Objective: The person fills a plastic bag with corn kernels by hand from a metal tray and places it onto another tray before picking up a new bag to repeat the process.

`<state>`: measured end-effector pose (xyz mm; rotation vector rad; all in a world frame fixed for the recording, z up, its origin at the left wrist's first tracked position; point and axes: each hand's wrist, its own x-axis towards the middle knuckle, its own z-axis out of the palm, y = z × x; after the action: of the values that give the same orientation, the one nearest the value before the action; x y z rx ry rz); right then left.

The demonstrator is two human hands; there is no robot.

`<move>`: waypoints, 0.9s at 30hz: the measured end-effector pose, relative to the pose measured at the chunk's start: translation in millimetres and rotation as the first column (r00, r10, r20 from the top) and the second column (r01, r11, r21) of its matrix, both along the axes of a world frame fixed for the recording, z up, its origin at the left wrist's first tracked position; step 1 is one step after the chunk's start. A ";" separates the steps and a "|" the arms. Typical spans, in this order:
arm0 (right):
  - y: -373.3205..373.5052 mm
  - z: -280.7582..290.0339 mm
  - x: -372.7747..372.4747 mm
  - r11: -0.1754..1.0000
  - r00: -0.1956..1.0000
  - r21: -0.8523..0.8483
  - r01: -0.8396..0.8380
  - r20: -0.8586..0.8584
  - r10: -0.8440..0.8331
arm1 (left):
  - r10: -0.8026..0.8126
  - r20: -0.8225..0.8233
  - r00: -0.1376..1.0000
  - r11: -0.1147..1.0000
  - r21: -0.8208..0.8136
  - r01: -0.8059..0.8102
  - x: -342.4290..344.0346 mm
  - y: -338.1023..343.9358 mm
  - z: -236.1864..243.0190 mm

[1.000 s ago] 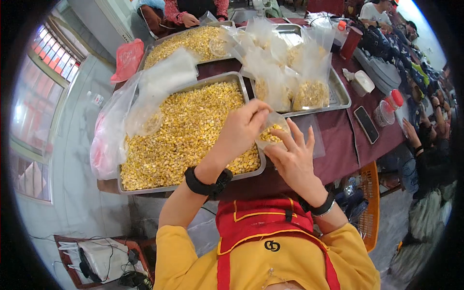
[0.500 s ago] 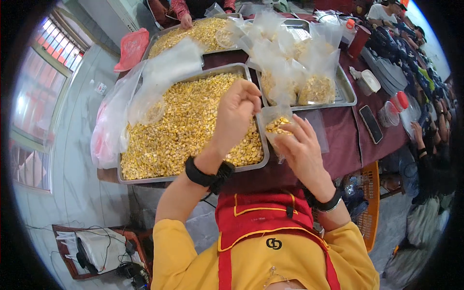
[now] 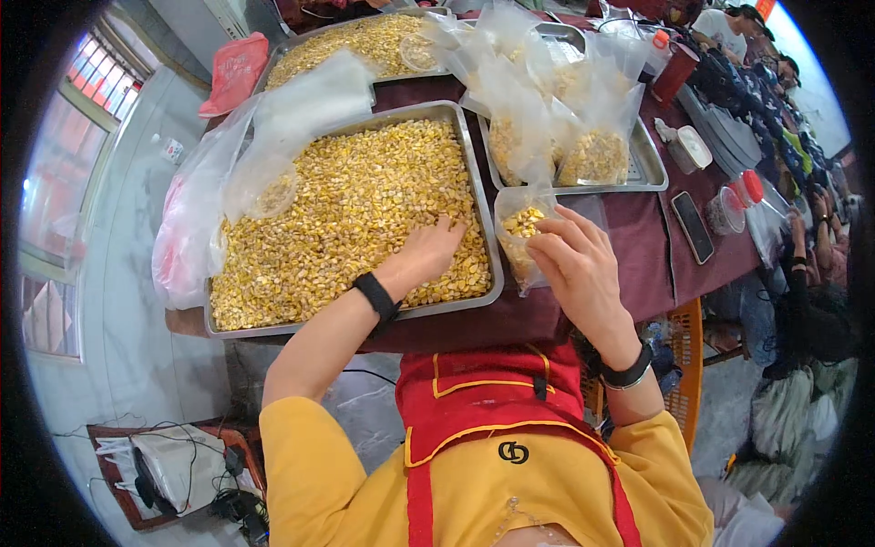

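My hands are apart. My left hand [image 3: 428, 255] has its fingertips down in the yellow kernels [image 3: 365, 182] in a metal tray [image 3: 495, 273]; I can't tell if they grip any. My right hand [image 3: 576, 260] pinches a part-filled clear bag [image 3: 519, 239] just beside that tray. Below both hands, my yellow shirt [image 3: 465, 483] bears a black emblem [image 3: 513, 452].

kernels [image 3: 346, 219] lie in tray [image 3: 493, 260] — left of phone [image 3: 692, 227]

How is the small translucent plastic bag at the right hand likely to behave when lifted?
The bag is probably floppy: its thin film looks creased. Its yellow kernels would likely shift and might spill if tilted, since the top looks open.
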<state>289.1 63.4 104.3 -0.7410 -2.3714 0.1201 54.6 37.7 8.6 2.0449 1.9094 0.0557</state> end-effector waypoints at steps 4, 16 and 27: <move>-0.2 1.5 1.6 1.000 1.000 0.020 0.022 0.006 -0.022 | -0.041 0.023 0.999 0.999 -0.003 0.041 -25.8 -4.0 -3.6; 0.5 -12.0 -8.0 0.998 0.999 0.063 -0.008 -0.031 0.010 | 0.464 0.883 0.065 0.827 -0.406 -0.390 -57.4 -7.1 65.3; 3.2 -3.9 1.8 1.000 1.000 -0.006 -0.010 0.003 0.010 | -0.181 0.673 0.717 0.982 0.165 0.093 35.6 26.6 141.0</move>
<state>290.9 66.7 100.4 -0.7331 -2.3784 0.1301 90.2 64.3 149.6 1.8487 1.2969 0.8001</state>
